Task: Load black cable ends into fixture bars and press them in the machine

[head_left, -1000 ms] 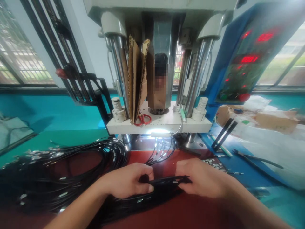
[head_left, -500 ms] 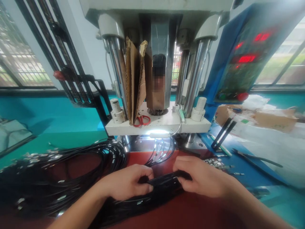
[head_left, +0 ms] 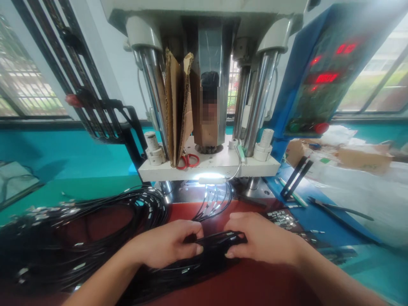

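Observation:
A thick bundle of black cables (head_left: 213,250) with small silvery pieces on it lies across the red work surface. My left hand (head_left: 168,244) is curled over its left part, thumb in front and fingers behind. Around the right end my right hand (head_left: 258,238) is closed, its thumb tip on the near side. The fingertips of both hands are partly hidden by the cables. Just beyond, several thin cables with metal ends (head_left: 215,202) run under the lit press plate (head_left: 207,170).
A large coil of black cables (head_left: 140,199) lies to the left. Red-handled scissors (head_left: 188,160) and folded cardboard (head_left: 178,110) rest on the press plate. Right are metal-ended pieces (head_left: 282,219), dark long-handled pliers (head_left: 338,210), and a blue control box (head_left: 318,85) with red digits.
My right hand has shifted slightly left along the bundle, and its thumb has moved toward my left hand. The left hand keeps its hold. The view has shifted a little.

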`<act>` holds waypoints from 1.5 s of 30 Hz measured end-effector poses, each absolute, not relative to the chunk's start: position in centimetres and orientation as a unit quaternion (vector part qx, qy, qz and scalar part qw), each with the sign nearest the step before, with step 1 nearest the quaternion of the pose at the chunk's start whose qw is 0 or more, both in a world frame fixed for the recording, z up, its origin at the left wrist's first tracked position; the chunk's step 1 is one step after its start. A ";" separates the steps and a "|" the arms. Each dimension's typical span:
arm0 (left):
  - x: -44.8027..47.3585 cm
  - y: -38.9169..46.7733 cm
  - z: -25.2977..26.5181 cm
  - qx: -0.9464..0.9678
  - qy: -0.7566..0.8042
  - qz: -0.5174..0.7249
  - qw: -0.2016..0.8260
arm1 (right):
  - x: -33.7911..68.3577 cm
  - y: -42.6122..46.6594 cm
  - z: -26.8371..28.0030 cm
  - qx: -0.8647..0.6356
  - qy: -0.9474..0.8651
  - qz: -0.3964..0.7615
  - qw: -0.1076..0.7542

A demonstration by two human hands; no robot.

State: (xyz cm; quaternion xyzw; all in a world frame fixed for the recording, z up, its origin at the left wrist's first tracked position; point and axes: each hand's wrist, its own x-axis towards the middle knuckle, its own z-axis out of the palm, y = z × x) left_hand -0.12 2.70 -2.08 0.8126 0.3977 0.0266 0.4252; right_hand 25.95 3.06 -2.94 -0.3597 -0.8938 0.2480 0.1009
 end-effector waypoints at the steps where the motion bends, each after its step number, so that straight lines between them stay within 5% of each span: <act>1: -0.1 2.7 -2.1 0.812 0.396 0.026 0.427 | 25.9 3.1 -3.1 -0.361 -0.893 0.249 0.103; 45: 1.8 1.0 -2.2 0.836 0.430 0.086 0.330 | 24.9 1.7 -2.9 -0.361 -0.922 0.110 0.086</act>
